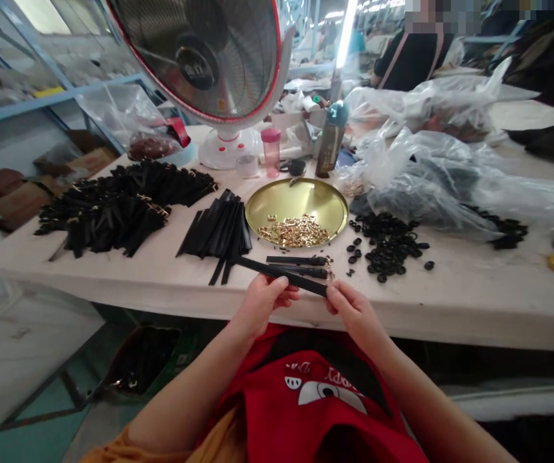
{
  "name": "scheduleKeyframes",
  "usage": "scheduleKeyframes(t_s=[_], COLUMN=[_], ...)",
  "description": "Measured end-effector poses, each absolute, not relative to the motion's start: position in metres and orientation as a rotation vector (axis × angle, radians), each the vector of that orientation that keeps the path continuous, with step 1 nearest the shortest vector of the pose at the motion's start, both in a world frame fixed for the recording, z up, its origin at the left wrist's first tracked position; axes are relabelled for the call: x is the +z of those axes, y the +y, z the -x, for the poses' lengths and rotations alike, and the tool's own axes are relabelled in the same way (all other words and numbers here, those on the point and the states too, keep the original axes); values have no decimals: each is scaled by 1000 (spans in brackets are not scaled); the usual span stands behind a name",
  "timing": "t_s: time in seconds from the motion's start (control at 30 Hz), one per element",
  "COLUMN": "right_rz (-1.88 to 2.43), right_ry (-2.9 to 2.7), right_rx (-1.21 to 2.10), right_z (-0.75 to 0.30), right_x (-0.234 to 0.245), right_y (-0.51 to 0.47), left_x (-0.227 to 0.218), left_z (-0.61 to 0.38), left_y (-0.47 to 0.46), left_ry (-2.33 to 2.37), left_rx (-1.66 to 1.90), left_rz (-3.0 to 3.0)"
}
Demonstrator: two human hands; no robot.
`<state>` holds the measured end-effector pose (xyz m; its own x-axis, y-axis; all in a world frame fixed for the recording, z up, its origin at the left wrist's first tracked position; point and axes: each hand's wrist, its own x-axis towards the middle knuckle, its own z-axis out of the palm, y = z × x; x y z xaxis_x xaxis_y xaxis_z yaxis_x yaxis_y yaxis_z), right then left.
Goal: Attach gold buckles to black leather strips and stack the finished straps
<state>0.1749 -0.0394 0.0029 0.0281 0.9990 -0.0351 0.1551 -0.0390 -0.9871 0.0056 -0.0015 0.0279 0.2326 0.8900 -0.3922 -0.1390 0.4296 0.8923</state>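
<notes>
Black strap (284, 275) is what I have pinched between both hands just off the table's near edge, at about 6 o'clock from the brass dish (325, 196). My left hand (262, 302) closes thumb and fingers narrowly on the strap's middle, while my right hand (351, 308) grips the end toward 3 o'clock, fingers curled tight; held this way, the strap spans level between them, I judge for steady handling. Two more straps with gold ends (300, 265) lie just beyond, within easy reach. Gold buckles (296, 231) sit heaped in the dish, black rings (387, 247) scattered at its 3 o'clock, and loose plain straps (221, 231) at its 9 o'clock, with a bigger pile of finished straps (117, 206) farther toward 9. At 12 o'clock stands a fan (209, 58); clear bags (450, 173) crowd 2 o'clock.
</notes>
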Motion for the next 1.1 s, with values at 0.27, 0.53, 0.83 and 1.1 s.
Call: scheduleKeyframes(t_s=[0.27, 0.53, 0.83, 1.1], right_rz=[1290, 1532, 2232, 2283], right_ry=[-976, -1385, -1666, -1990], right_rx=[1426, 1250, 153, -111], right_z=[-201, -219, -295, -283], right_x=[-22, -22, -36, -37], right_y=[-33, -12, 21, 34], left_x=[4, 0, -13, 2], left_z=[2, -18, -37, -48], left_y=[-6, 29, 46, 42], left_ry=[831, 550, 839, 870], left_rx=[576, 126, 218, 263], left_rz=[-628, -422, -544, -687])
